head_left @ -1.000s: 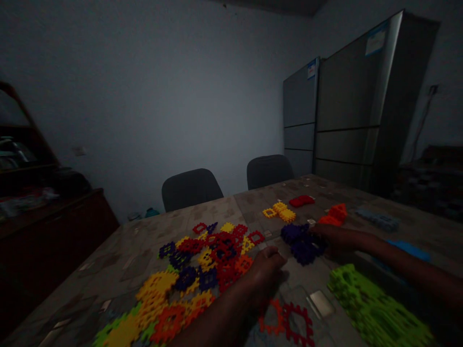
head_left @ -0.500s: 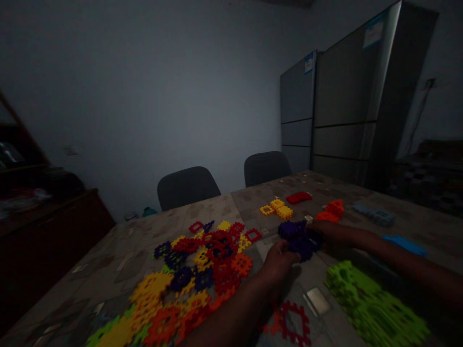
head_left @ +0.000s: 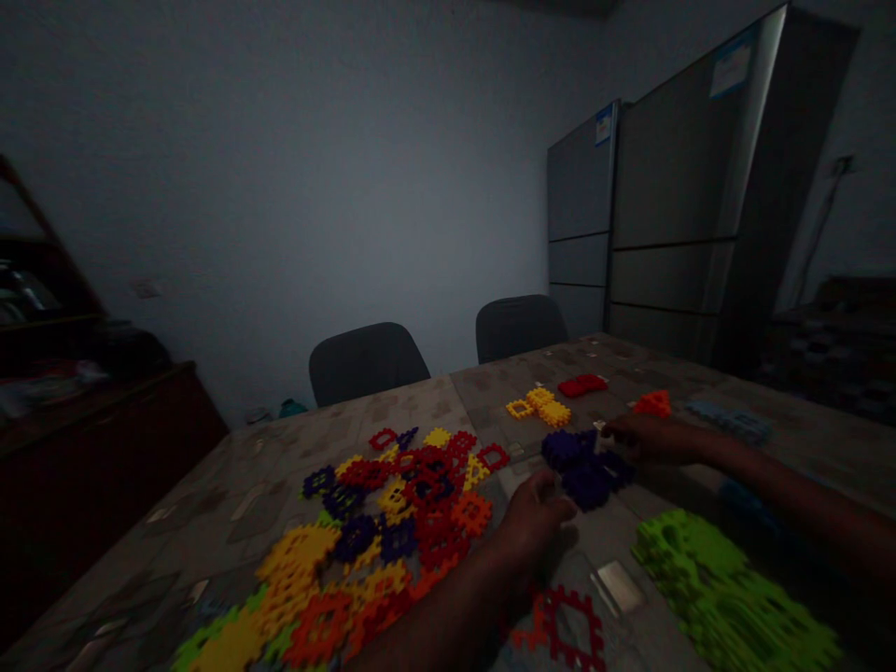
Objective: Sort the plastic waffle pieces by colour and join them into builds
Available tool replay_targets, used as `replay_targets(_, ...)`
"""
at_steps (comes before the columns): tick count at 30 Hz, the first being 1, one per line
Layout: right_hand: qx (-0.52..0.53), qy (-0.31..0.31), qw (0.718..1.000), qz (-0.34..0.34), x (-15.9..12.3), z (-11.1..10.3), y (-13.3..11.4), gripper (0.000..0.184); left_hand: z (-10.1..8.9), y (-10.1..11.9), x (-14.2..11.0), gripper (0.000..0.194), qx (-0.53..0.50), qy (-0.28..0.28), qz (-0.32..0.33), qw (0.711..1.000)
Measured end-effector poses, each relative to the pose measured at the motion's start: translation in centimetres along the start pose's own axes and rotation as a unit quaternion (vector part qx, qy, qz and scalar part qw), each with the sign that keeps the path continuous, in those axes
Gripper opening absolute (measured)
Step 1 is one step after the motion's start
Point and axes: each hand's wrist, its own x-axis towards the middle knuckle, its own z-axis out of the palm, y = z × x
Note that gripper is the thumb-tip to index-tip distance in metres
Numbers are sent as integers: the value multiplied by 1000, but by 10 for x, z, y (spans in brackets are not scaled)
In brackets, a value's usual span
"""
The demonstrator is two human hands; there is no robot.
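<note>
A small pile of dark purple interlocking plastic building pieces lies on the table between my two hands. My left hand is at the near left side of this pile, thumb and fingers apart, with nothing seen between them. Just beyond the pile's right side, my right hand hovers with its fingers loosely bent and no piece visible in it. Behind that hand, orange pieces are partly covered. A large heap of mixed pieces in red, yellow, orange and purple spreads to the left of my left hand.
Yellow pieces and red pieces sit farther back. Green pieces are stacked at the near right, grey-blue ones at the far right. A red square frame lies near me. Two chairs stand behind the table.
Both hands have drawn slightly away from the purple pile, which stays on the table. My right hand has moved up and right, now covering part of the orange pieces.
</note>
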Motion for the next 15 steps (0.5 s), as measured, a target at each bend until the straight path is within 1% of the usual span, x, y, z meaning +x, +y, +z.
replay_targets(4, 0, 34, 999, 17, 16, -6, 4, 33, -18, -2, -24, 65, -18, 19, 9, 1000)
replay_targets(8, 6, 43, 999, 17, 26, -2, -3, 34, -46, 0, -63, 81, -37, 30, 22, 999)
replay_targets(10, 5, 44, 999, 18, 30, 1, -7, 35, -62, 2, -84, 83, -62, 41, 17, 997)
replay_targets(12, 2, 41, 999, 22, 34, 3, -11, 33, -78, 6, -104, 83, -91, 64, 2, 994)
replay_targets(15, -4, 28, 999, 29, 40, 4, -14, 32, -101, 17, -135, 80, -93, 93, 5, 991)
